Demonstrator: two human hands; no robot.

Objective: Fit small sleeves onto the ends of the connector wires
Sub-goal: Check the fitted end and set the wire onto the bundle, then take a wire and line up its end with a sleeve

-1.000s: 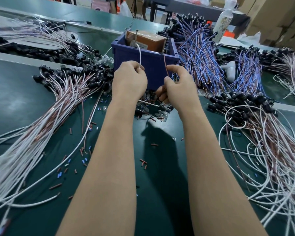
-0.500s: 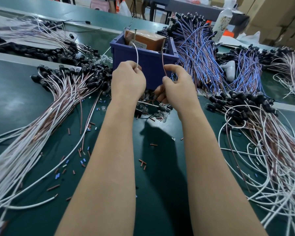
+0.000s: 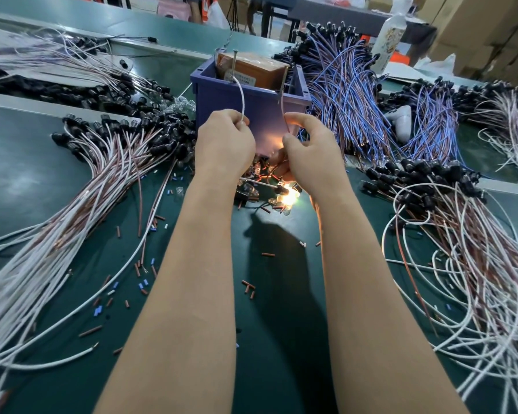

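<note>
**Two thin wires held up, and no sleeve in the fingers**

The left hand [image 3: 225, 144] pinches a white wire [image 3: 243, 103] and the right hand [image 3: 310, 156] pinches a brown wire [image 3: 285, 121]. Both wires rise from the fingers to the top of the blue bin [image 3: 216, 100], which stands just behind the hands. Under the right hand a small lamp [image 3: 288, 198] glows, so I judge that current may be passing through these wires. If the two ends slip and touch each other, a short circuit is possible. A fingertip on a bare end is also a danger.

The loose sleeves [image 3: 268, 254] lie scattered on the table [image 3: 27, 174], well apart from both hands, and I cannot see one between the fingers. They look tiny and easy to drop or to roll away. The heap of connectors below the hands may catch a wire when it is pulled, and the end could bend
</note>
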